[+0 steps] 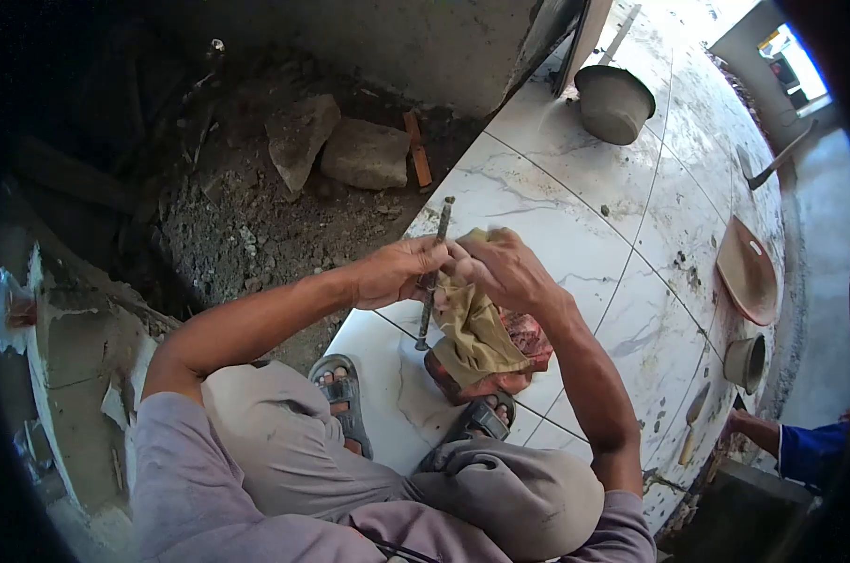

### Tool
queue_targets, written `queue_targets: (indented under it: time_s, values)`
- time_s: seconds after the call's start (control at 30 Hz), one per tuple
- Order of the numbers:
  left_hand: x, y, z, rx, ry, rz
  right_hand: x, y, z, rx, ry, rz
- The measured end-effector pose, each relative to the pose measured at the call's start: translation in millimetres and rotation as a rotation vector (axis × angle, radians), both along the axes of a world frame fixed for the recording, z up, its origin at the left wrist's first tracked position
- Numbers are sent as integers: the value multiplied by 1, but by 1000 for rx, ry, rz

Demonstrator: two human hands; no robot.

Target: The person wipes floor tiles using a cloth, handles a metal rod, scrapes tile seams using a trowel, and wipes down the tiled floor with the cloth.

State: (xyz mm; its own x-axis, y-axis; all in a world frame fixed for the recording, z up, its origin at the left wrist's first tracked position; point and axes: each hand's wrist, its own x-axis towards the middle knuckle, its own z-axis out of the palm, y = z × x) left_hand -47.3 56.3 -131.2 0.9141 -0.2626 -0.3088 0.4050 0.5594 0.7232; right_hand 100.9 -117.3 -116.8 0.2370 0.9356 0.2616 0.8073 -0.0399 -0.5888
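Note:
Both my hands are close together in the middle of the view, above the tiled floor. My left hand (401,270) is closed around a thin, dirty metal rod (442,225) with a wider lower end; it stands nearly upright. Touching it, my right hand (509,270) is closed on a khaki cloth (481,342), which hangs below the fingers. Some of the cloth and the right fingertips are hidden. Under the cloth lies a crumpled red bag or wrapping (528,340), partly covered, between my sandalled feet.
Left are dirt (246,235), a stone block (367,155) and an orange brick piece (417,150). Across the white tiles (575,244) stand a bucket (614,105), a smaller pail (744,364), a reddish tray (747,272) and a trowel (695,422). Another person's arm (758,433) reaches in at right.

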Motion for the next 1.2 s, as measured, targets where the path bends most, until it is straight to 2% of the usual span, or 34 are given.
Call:
queue_targets:
  time_s: [0.07, 0.13, 0.2, 0.27, 0.3, 0.33, 0.4, 0.47, 0.53, 0.6, 0.63, 0.67, 0.7, 0.73, 0.77, 0.83, 0.93, 1.0, 1.07, 1.1, 1.17, 1.2]
  values:
    - [2, 13, 0, 24, -27, 63, 1, -6, 10, -511, 113, 35]
    - [-2, 18, 5, 44, 4, 194, -1, -20, 13, -535, 158, 19]
    - [-2, 24, 5, 202, 118, 261, -6, -36, 7, -564, 212, 7]
    - [-4, 20, 7, 230, 144, 286, -13, -44, 3, -169, 256, 46]
    - [-3, 17, 6, 184, 122, 230, -18, -42, 7, -166, 255, 47]
    - [-2, 15, 5, 137, 99, 167, -27, -40, 12, 61, 545, 85]
    - [2, 7, 11, 100, 46, 83, -33, -40, 15, 301, 821, 105]
    - [3, -9, 22, 46, 72, 141, -32, -48, 8, 283, 1269, 193]
    - [3, -11, 26, -9, 35, 122, -53, -30, 30, 495, 1228, 158]
    - [1, -8, 35, -164, -193, -12, -60, -34, 31, 558, 1605, 244]
    - [-1, -9, 45, -183, -292, -106, -62, -39, 32, 526, 1676, 306]
    - [-6, -9, 59, -22, -278, -240, -66, -46, 32, 536, 1669, 298]
    - [-10, -11, 68, 140, -261, -370, -70, -54, 32, 512, 1732, 443]
    - [-14, -18, 70, 149, -339, -488, -75, -60, 34, 485, 1791, 592]
    - [-16, -25, 72, 157, -417, -602, -79, -68, 42, 492, 1791, 589]
    - [-18, -35, 98, 181, -470, -631, -84, -83, 66, 116, 1557, 415]
    - [-26, -42, 96, 264, -572, -688, -88, -85, 67, 49, 1570, 483]
    - [-29, -42, 90, 330, -621, -726, -90, -89, 69, 7, 1552, 422]
    - [-33, -39, 87, 374, -653, -794, -88, -93, 76, -152, 1500, 300]
    - [-42, -14, 87, 711, -673, -753, -87, -120, 61, 70, 1593, 178]
    - [-47, 70, 95, 576, -679, -484, -82, -162, 43, 553, 1661, -19]
    - [-55, 79, 85, 322, -621, -363, -81, -171, 35, 603, 1618, -157]
